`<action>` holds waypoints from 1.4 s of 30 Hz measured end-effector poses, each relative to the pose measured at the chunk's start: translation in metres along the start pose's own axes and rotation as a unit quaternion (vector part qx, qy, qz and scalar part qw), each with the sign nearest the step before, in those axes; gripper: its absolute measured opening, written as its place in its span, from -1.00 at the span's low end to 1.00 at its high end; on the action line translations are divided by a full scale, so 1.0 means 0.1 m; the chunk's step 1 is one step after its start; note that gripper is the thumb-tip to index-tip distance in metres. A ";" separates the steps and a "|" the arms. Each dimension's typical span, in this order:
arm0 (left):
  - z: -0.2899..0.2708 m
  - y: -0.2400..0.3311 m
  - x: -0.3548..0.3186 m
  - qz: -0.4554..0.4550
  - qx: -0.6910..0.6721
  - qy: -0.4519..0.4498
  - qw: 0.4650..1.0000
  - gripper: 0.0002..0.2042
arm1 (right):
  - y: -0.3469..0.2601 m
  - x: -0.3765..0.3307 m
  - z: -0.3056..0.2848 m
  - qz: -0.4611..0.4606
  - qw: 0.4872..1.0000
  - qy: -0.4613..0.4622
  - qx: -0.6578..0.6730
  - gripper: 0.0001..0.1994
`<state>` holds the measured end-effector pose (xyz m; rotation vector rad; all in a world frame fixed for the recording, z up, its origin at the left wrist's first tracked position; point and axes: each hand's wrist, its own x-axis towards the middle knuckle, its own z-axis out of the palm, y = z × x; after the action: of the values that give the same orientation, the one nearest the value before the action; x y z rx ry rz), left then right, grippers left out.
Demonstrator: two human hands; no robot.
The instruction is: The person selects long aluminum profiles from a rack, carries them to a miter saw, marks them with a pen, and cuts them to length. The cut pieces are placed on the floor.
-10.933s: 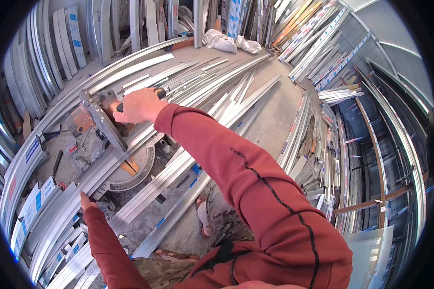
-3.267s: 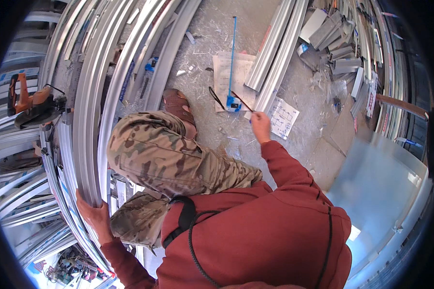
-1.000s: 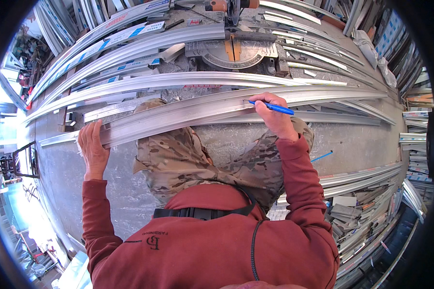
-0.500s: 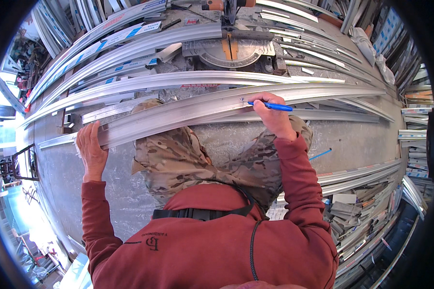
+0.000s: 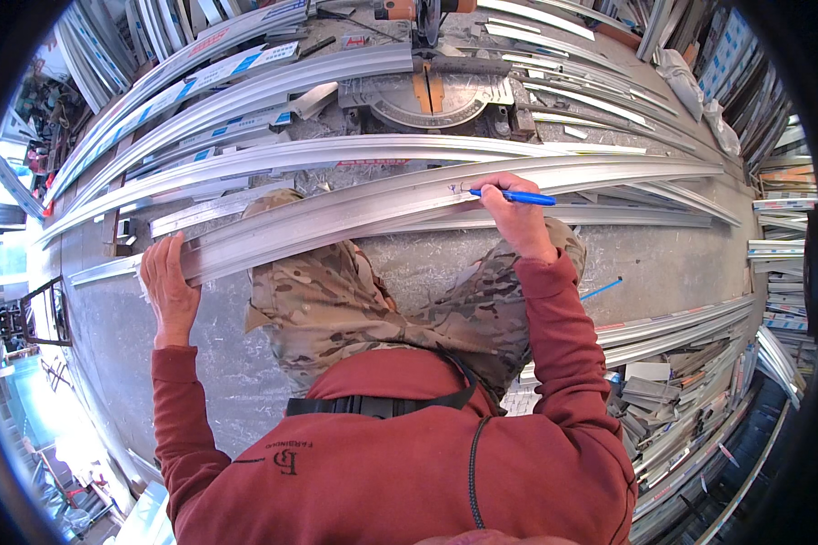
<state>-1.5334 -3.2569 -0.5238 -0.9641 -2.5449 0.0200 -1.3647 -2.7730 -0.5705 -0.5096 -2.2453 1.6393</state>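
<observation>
A long silver metal profile (image 5: 336, 213) lies across my thighs, its left end nearer to me. My left hand (image 5: 168, 277) is wrapped round that left end, fingers over the far edge and the thumb out of sight. In my right hand (image 5: 518, 216) is a blue pen (image 5: 525, 197), pinched between thumb and fingers. Its tip points left at the profile's face, where small dark marks (image 5: 457, 189) show. The heel of this hand is close to the profile's near edge.
Beyond the profile stands a mitre saw (image 5: 436, 98) with an orange slotted plate. Long metal profiles (image 5: 273, 154) are spread around it on the floor. At the lower right lie a heap of offcuts (image 5: 654, 391) and more long profiles (image 5: 673, 322). A thin blue stick (image 5: 602, 289) lies right of my knee.
More dark marks show on the profile beside the pen tip. The pen has shifted slightly to the right. My left hand keeps its hold on the profile's end.
</observation>
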 end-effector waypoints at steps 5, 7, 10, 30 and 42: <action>0.01 0.00 0.00 0.002 0.005 0.004 1.000 -0.19 | 0.03 0.02 0.01 -0.030 0.999 0.003 -0.020 -0.83; 0.01 -0.01 0.01 0.003 0.003 0.006 1.000 -0.19 | 0.05 0.02 0.01 -0.037 0.999 0.012 -0.031 -0.85; 0.01 -0.01 0.00 0.005 -0.003 0.009 1.000 -0.18 | 0.03 0.03 0.01 -0.026 0.998 0.026 -0.044 -0.86; -0.10 0.09 0.10 0.004 -0.010 -0.002 1.000 -0.17 | 1.36 0.07 -1.68 0.126 0.839 0.506 0.158 -0.64; -0.87 -0.22 0.06 -0.209 0.107 0.271 0.933 -0.26 | 1.61 0.56 -2.20 0.168 0.824 0.306 0.447 -0.70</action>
<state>-1.5180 -3.2810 -0.4384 -0.2719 -2.1187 -0.0794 -1.2997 -2.5169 -0.6573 -0.9937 -0.8084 2.0544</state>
